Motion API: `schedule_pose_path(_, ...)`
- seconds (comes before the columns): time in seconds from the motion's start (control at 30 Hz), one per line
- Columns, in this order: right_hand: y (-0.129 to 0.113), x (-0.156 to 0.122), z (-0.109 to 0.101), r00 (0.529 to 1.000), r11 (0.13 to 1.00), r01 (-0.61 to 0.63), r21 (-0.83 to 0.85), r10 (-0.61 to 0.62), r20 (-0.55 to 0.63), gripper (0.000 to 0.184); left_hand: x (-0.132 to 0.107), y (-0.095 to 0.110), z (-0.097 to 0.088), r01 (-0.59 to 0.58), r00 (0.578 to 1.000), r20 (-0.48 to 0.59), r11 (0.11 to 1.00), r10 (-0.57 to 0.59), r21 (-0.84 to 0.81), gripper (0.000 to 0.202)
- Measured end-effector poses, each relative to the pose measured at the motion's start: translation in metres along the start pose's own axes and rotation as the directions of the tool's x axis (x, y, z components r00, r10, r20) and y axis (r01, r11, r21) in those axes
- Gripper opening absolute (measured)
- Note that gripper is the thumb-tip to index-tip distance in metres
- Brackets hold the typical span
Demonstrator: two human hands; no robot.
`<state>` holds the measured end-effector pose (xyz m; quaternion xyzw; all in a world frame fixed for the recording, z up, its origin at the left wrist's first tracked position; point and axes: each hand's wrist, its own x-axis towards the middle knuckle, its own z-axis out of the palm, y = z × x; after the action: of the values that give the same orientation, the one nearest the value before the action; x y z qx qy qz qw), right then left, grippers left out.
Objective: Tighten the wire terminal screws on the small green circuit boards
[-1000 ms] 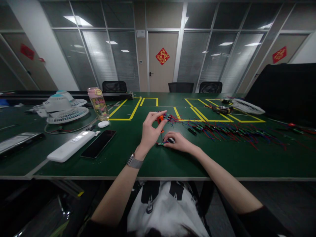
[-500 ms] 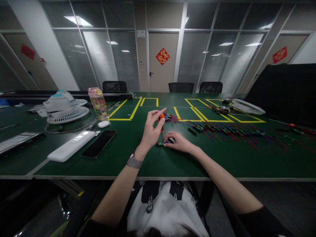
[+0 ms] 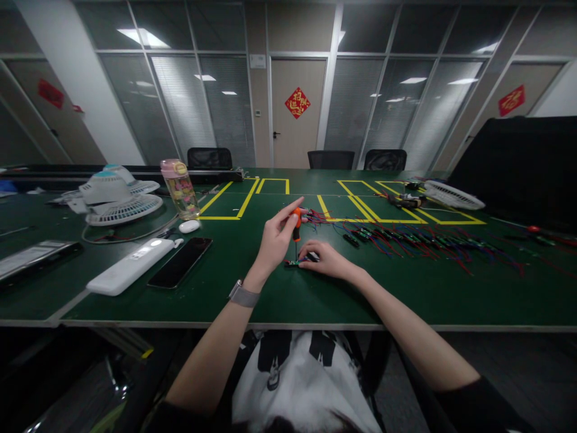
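My left hand (image 3: 278, 236), with a watch on its wrist, is closed on the orange and black handle of a screwdriver (image 3: 297, 227). The screwdriver stands nearly upright, and its thin shaft comes down onto a small green circuit board (image 3: 292, 263) lying on the green table. My right hand (image 3: 325, 258) rests on the table with its fingers curled, gripping the right side of that board near its wires. Part of the board is hidden behind those fingers.
Many similar boards with red and blue wires (image 3: 419, 237) lie to the right. On the left are a black phone (image 3: 180, 263), a white power bank (image 3: 130, 266), a white earphone case (image 3: 189, 226), a water bottle (image 3: 180, 191) and fans (image 3: 121, 204). The table's front edge (image 3: 315, 326) is near me.
The fingers of my left hand have shifted on the screwdriver handle, so more of the handle shows. My right hand and the circuit board have stayed in place.
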<state>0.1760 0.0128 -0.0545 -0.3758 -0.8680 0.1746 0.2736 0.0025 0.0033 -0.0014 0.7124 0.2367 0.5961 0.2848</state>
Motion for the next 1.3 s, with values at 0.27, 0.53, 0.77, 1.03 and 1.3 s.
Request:
schedule_pose_path(0.27, 0.0012, 0.0004, 0.0002, 1.0, 1.0, 0.012, 0.014, -0.012, -0.004, 0.008, -0.0011, 0.0013, 0.0004, -0.079, 0.995, -0.048, 0.989, 0.086, 0.127, 0.033)
schedule_pose_path(0.53, 0.0019, -0.0001, 0.0006, 1.0, 1.0, 0.017, 0.007, -0.017, -0.004, 0.008, -0.0013, 0.0002, 0.0002, -0.091, 0.982, -0.144, 0.973, 0.123, 0.211, 0.028)
schedule_pose_path(0.77, 0.0025, 0.0004, 0.001, 1.0, 1.0, 0.012, 0.005, -0.012, -0.006, 0.008, -0.002, -0.0004, 0.0029, -0.059, 0.998, -0.016, 0.996, 0.06, 0.063, 0.033)
schedule_pose_path(1.03, 0.0026, 0.0002, 0.0009, 1.0, 1.0, 0.013, 0.007, -0.013, -0.006, 0.008, -0.0016, -0.0013, 0.0003, -0.11, 0.99, -0.062, 0.977, 0.124, 0.183, 0.035)
schedule_pose_path(1.3, 0.0016, 0.0006, 0.0008, 1.0, 1.0, 0.016, -0.004, -0.016, -0.004, 0.007, -0.0003, -0.0014, 0.0007, -0.124, 0.984, -0.1, 0.966, 0.15, 0.228, 0.031)
